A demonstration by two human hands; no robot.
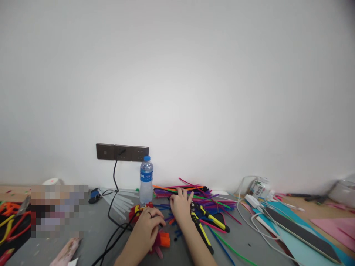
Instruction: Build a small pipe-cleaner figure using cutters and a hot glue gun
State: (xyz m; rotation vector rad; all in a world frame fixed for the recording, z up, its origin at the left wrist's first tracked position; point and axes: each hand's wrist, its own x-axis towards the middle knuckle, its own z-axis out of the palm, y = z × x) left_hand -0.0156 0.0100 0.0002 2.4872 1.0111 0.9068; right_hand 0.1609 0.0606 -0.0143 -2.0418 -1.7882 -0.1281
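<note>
Pipe cleaners (222,204), thin and bright, lie heaped on the smooth grey counter (95,229) under the right hand (181,207), its grip spread. The left hand (148,226) curls over a lumpy red-and-yellow bundle (134,212) near an upright clear plastic bottle (146,190); whether its grip pinches anything cannot be told.

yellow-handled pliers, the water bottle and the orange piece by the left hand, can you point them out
Yellow-handled pliers (202,231): head view, on the nearer handle's yellow part
Water bottle (146,176): head view, on the blue label
Orange piece (165,239): head view, on its middle
</note>
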